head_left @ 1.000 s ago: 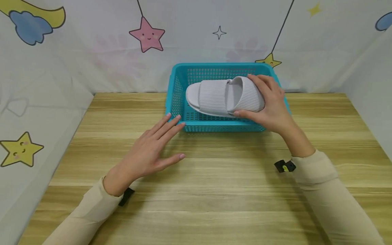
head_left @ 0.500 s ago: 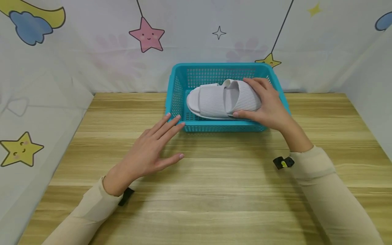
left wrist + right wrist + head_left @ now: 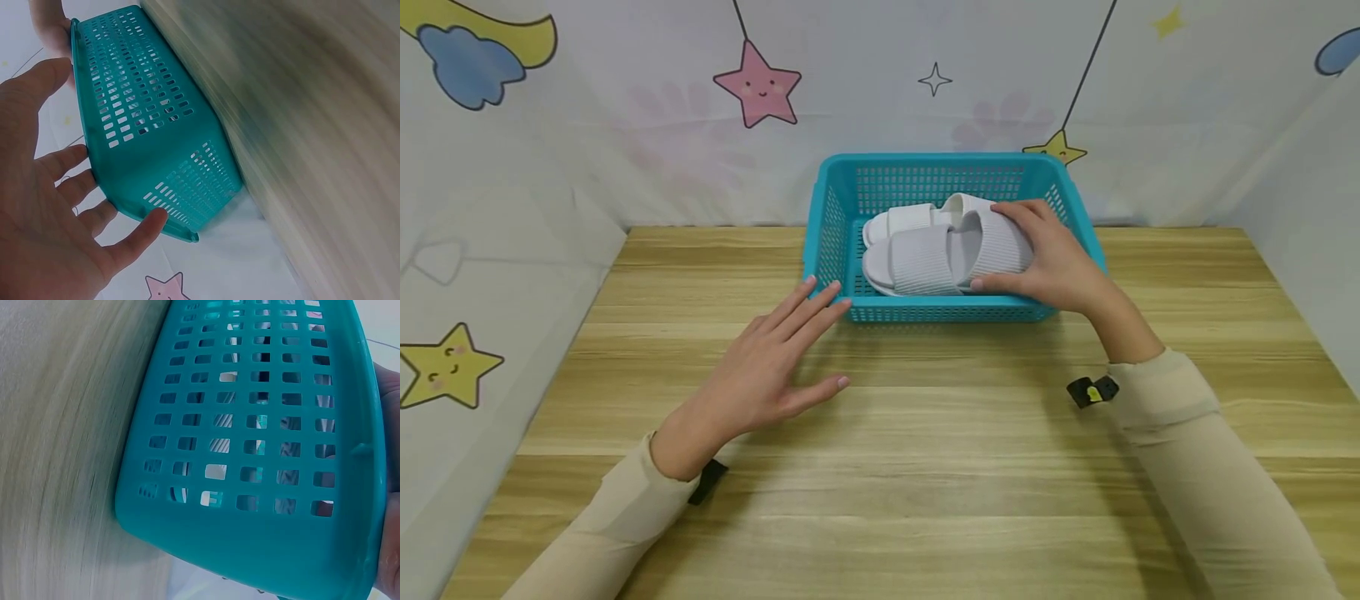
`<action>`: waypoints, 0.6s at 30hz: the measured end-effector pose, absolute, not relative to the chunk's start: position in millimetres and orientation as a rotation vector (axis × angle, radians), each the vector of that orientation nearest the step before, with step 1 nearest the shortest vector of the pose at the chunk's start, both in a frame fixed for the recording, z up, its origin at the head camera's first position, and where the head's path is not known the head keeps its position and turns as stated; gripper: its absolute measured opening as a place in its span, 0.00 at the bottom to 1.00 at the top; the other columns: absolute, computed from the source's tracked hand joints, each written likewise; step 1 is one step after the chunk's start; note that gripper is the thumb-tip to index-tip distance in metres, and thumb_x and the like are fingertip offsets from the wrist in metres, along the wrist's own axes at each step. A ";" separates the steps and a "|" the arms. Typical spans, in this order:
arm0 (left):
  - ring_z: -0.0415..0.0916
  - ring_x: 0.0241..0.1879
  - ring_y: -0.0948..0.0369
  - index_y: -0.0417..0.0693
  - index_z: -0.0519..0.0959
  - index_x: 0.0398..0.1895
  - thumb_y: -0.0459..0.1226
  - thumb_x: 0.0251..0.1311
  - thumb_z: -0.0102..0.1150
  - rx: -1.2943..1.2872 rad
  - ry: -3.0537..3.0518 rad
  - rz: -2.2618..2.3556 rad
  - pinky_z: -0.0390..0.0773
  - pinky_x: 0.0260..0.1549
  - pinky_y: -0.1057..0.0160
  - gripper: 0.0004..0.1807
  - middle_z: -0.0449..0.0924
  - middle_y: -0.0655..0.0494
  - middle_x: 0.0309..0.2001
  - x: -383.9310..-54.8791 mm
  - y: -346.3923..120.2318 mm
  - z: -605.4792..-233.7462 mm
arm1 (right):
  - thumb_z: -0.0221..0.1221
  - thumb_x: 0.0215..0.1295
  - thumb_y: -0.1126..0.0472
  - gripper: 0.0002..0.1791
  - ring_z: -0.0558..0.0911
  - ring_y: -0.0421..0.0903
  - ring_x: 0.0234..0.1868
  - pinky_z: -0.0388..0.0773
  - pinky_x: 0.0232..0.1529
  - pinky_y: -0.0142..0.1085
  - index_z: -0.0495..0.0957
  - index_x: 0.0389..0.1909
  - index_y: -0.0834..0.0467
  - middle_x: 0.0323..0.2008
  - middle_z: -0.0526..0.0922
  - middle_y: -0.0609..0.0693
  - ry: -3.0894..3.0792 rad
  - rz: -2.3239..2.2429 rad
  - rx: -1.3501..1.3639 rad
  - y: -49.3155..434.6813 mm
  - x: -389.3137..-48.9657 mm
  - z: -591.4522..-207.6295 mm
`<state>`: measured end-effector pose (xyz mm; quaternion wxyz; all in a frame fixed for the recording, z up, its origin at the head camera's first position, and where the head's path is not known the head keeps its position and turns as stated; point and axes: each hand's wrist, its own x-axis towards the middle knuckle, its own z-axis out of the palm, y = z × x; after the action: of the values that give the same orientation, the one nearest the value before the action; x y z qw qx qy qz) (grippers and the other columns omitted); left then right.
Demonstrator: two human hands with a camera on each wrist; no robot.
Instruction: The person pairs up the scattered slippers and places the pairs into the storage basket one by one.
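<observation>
A turquoise perforated basket [image 3: 925, 312] stands at the back of the wooden table. Inside it, toes to the left, lies a pale grey ribbed slipper [image 3: 921, 260] along the front wall. My right hand [image 3: 1051, 260] grips its heel band, thumb on the near side and fingers over the far side. Behind this one sits a whiter slipper [image 3: 910, 218], partly covered. My left hand [image 3: 760, 375] is spread, its fingertips at the basket's front left corner; the left wrist view shows the fingers [image 3: 142, 237] against the rim. Basket wall [image 3: 250, 531] hides most of the right hand's work in the right wrist view.
A white cloth [image 3: 865, 108] printed with stars and clouds hangs right behind the basket and along both sides. The wooden tabletop [image 3: 910, 467] stretches from the basket toward me, between my two forearms.
My right hand has moved the grey slipper down and toward the basket's front wall. The whiter slipper behind it has come into view. My left hand has stayed in place.
</observation>
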<state>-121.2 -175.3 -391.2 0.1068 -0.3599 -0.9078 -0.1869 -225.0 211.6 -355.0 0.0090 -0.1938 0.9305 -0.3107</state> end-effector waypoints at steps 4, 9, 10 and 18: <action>0.49 0.84 0.46 0.52 0.60 0.84 0.55 0.64 0.70 -1.056 -2.676 -0.549 0.75 0.61 0.33 0.49 0.54 0.54 0.85 -121.1 -175.2 -391.4 | 0.79 0.56 0.47 0.55 0.71 0.62 0.62 0.76 0.57 0.62 0.63 0.80 0.58 0.73 0.65 0.62 2.882 -0.949 -0.621 210.6 -226.6 -357.0; 0.49 0.84 0.45 0.53 0.59 0.85 0.55 0.65 0.70 -1.050 -2.683 -0.549 0.75 0.61 0.32 0.49 0.52 0.55 0.86 -120.5 -176.2 -392.0 | 0.79 0.56 0.48 0.53 0.71 0.61 0.62 0.77 0.58 0.62 0.64 0.78 0.60 0.70 0.67 0.62 2.863 -0.946 -0.628 208.8 -227.9 -359.1; 0.49 0.84 0.45 0.53 0.59 0.85 0.55 0.65 0.70 -1.050 -2.685 -0.549 0.75 0.62 0.32 0.50 0.52 0.55 0.86 -120.5 -176.1 -392.0 | 0.79 0.56 0.48 0.53 0.72 0.61 0.62 0.77 0.58 0.62 0.64 0.78 0.60 0.70 0.67 0.62 2.862 -0.940 -0.625 208.8 -227.7 -359.0; 0.49 0.84 0.46 0.53 0.60 0.85 0.55 0.65 0.70 -1.055 -2.681 -0.551 0.75 0.61 0.33 0.49 0.53 0.54 0.85 -121.7 -174.1 -392.0 | 0.78 0.58 0.47 0.53 0.72 0.61 0.61 0.76 0.58 0.59 0.63 0.80 0.59 0.71 0.67 0.62 2.833 -0.869 -0.615 211.6 -229.0 -358.3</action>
<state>-121.7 -174.1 -392.0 0.1039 -0.3576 -0.9090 -0.1870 -229.0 211.6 -358.3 0.0576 -0.2030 0.9345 -0.2866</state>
